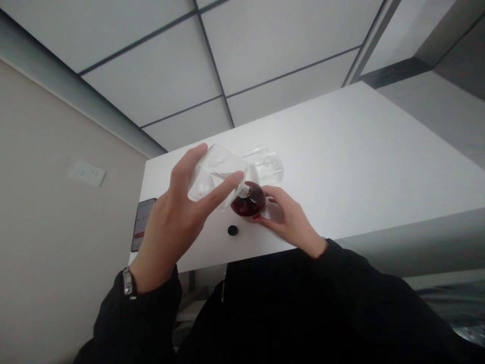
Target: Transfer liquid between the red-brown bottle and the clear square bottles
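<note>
My left hand [182, 197] is closed around a clear, square-sided plastic bottle [215, 169], which is tipped over toward the right. Below its lower end stands a round dark-red bottle [252, 201], seen from above. My right hand [286, 212] grips that bottle from the right, thumb and fingers around its side. A pale threaded neck [243, 191] shows where the two bottles meet; I cannot tell to which one it belongs. On the tabletop in front of them lies a small black cap [233, 230].
Behind the bottles, more clear plastic containers [271, 168] rest on the white table [341, 151]. A phone [142, 222] lies at the table's left edge, partly behind my left hand. A wall with a socket plate [89, 173] is at the left, and a panelled wall [159, 76] stands behind the table.
</note>
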{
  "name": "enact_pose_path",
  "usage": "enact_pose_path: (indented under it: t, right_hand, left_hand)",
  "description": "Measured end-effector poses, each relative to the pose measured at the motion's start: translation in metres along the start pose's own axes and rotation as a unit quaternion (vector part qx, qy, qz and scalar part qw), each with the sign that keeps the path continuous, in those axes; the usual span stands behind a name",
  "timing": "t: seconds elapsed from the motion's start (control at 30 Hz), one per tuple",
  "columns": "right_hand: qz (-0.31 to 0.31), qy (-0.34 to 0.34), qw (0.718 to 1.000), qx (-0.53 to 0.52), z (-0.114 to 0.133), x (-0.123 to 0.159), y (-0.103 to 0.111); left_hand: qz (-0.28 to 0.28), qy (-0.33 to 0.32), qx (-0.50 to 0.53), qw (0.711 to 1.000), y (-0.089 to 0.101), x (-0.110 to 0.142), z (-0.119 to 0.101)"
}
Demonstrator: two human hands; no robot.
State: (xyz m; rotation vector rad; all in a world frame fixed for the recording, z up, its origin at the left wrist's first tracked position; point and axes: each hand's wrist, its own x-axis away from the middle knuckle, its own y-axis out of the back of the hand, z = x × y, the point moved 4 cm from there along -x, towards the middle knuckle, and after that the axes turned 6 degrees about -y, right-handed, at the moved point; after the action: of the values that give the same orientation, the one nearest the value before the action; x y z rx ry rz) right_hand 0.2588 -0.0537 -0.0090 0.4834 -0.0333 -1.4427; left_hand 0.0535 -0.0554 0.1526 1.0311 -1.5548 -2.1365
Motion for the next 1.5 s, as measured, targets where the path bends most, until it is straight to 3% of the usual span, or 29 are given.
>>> enact_pose_path:
  t: [0.43,1.5]
  right_hand:
    - [0.0,-0.004,1.0,-0.003,-0.001,0.0,0.0]
    - [-0.002,-0.008,1.0,-0.009,-0.002,-0.001,0.001]
  left_hand:
    - [-0.027,-0.011,-0.034,0.999,0.001,0.003,0.001]
    - [-0.009,-0.03,-0.073,0.997,0.01,-0.004,-0.006]
